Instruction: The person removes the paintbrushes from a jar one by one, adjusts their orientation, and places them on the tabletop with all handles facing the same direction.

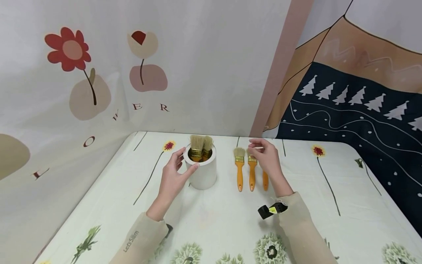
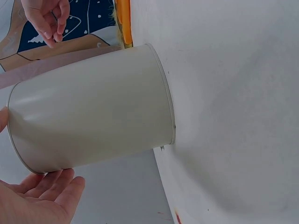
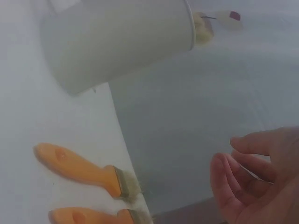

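Observation:
A white can (image 1: 203,176) stands upright on the table, with paintbrushes (image 1: 197,146) inside it, bristles up. My left hand (image 1: 173,178) holds the can near its rim, thumb on the near side and fingers at the far left; in the left wrist view the fingers (image 2: 56,191) touch its wall. To the right lie three paintbrushes with orange handles: a left one (image 1: 240,169), a middle one (image 1: 252,175) and a right one (image 1: 265,181), partly hidden. Over their bristle ends hovers my right hand (image 1: 267,157), fingers loosely bent, holding nothing in the right wrist view.
A white flower-printed cloth (image 1: 217,220) covers the table. Behind it hangs a pale curtain (image 1: 211,66) with printed flowers and letters, and a dark panel with white trees (image 1: 346,110) at the right. A black wrist camera (image 1: 271,210) sits under my right sleeve.

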Demonstrator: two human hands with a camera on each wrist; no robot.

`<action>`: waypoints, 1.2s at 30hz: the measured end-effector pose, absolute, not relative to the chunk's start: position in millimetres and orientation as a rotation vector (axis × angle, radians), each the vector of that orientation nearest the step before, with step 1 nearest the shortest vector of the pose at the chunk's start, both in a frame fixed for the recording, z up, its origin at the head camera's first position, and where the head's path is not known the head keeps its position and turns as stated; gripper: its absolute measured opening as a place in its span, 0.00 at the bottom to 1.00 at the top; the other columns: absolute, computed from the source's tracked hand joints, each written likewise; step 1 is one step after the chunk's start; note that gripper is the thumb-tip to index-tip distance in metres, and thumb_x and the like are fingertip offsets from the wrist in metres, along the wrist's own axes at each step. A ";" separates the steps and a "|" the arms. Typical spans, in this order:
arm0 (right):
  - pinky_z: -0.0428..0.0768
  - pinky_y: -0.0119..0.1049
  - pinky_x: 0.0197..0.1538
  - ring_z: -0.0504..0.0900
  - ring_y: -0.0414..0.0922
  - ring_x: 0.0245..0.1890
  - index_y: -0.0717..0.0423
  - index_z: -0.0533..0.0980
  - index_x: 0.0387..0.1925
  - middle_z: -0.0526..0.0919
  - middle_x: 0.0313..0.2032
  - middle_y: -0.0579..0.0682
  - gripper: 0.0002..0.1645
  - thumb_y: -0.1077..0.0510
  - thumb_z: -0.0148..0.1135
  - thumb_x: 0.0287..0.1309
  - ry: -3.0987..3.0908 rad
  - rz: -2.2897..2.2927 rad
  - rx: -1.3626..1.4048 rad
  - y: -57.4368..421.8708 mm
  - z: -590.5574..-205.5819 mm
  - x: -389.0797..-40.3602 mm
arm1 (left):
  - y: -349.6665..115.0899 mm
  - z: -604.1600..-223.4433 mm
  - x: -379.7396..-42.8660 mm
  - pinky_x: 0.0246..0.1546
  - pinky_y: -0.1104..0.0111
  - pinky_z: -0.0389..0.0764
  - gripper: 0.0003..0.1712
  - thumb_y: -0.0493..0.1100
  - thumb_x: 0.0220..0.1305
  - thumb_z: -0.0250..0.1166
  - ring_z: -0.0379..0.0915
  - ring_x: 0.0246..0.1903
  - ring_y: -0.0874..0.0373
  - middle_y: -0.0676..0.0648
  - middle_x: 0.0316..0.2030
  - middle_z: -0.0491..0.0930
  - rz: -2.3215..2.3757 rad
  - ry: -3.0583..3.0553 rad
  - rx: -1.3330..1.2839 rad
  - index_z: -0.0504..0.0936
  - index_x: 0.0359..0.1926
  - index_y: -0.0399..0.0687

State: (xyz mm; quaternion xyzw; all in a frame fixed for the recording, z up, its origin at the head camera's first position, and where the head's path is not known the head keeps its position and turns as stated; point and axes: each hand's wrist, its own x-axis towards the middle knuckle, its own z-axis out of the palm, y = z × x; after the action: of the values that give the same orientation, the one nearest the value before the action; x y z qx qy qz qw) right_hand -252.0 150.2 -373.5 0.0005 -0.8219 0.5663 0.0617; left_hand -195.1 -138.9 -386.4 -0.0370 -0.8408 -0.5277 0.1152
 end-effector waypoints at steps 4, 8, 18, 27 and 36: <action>0.86 0.47 0.56 0.82 0.55 0.47 0.58 0.75 0.60 0.81 0.51 0.60 0.20 0.61 0.60 0.68 -2.478 1.726 0.013 146.8 -369.4 -249.5 | -138.5 -385.9 -195.1 0.72 0.57 0.69 0.43 0.48 0.61 0.73 0.65 0.70 0.44 0.42 0.72 0.66 -1.551 -2.465 -0.108 0.63 0.72 0.43; 0.88 0.38 0.51 0.83 0.52 0.45 0.58 0.76 0.60 0.82 0.51 0.60 0.20 0.61 0.60 0.68 -2.474 1.728 0.036 143.2 -365.7 -247.6 | -138.2 -385.5 -194.8 0.73 0.56 0.69 0.43 0.47 0.61 0.72 0.65 0.70 0.44 0.42 0.72 0.66 -1.554 -2.464 -0.103 0.63 0.72 0.43; 0.88 0.45 0.52 0.82 0.56 0.46 0.59 0.76 0.58 0.82 0.50 0.61 0.18 0.61 0.60 0.68 -2.441 1.740 0.115 133.6 -357.7 -242.6 | -138.4 -385.9 -194.7 0.72 0.57 0.69 0.43 0.48 0.61 0.73 0.65 0.70 0.44 0.41 0.72 0.66 -1.551 -2.457 -0.106 0.63 0.72 0.42; 0.88 0.31 0.47 0.83 0.52 0.45 0.60 0.77 0.57 0.83 0.50 0.60 0.19 0.62 0.62 0.67 -2.405 1.804 0.146 118.2 -347.2 -239.9 | -138.8 -385.7 -194.3 0.72 0.57 0.69 0.43 0.48 0.61 0.72 0.65 0.70 0.44 0.42 0.72 0.66 -1.551 -2.455 -0.106 0.63 0.72 0.42; 0.88 0.29 0.47 0.84 0.55 0.47 0.62 0.77 0.57 0.82 0.49 0.61 0.18 0.63 0.60 0.67 -2.357 1.869 0.233 99.8 -341.5 -240.1 | -138.3 -385.4 -194.2 0.72 0.56 0.69 0.43 0.47 0.61 0.72 0.66 0.70 0.44 0.41 0.72 0.66 -1.550 -2.458 -0.109 0.63 0.72 0.42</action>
State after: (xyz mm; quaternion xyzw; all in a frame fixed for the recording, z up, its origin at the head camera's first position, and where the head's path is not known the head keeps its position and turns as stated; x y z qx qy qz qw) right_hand -240.1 99.8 -341.5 0.0770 -0.7797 0.6183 0.0621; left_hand -194.2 -138.3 -385.4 -0.0371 -0.8394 -0.5295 0.1167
